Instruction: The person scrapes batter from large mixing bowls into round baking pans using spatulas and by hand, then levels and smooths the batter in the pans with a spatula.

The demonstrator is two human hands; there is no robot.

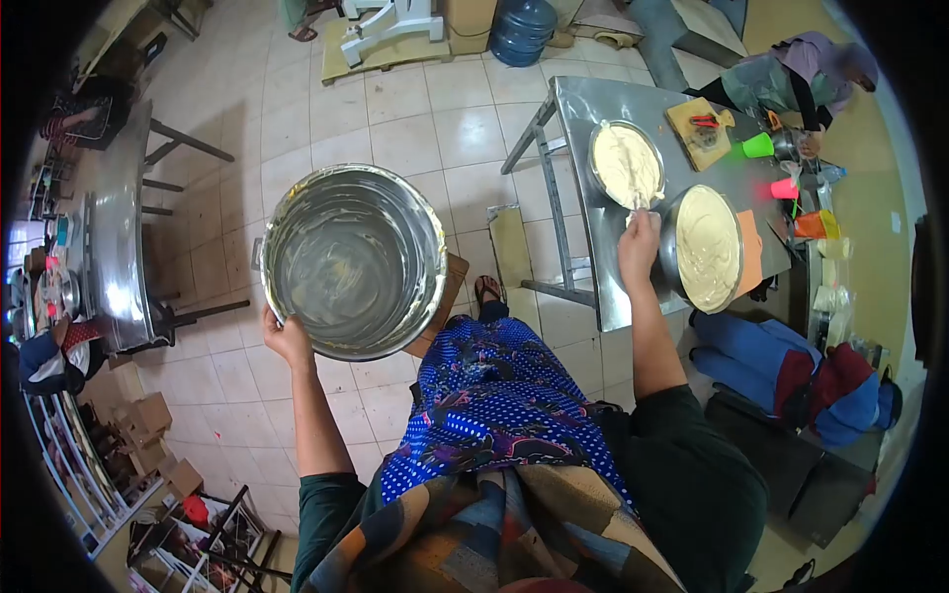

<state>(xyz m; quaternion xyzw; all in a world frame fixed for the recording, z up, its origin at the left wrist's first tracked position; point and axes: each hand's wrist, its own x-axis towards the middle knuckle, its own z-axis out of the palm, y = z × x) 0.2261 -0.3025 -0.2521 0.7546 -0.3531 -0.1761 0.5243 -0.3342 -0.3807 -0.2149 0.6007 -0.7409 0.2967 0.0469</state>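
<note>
My left hand grips the lower left rim of a large metal pot, whose inside is smeared with pale cream. The pot is tilted so that its inside faces me. At the metal table, my right hand is closed at the lower edge of a round pan of cream; what its fingers hold there is too small to make out. Just right of that hand stands a larger bowl of cream, on an orange sheet.
A wooden board with a red-handled tool lies on the table, near green and pink cups. One person stands beyond the table, another at its right. Another metal table stands at left.
</note>
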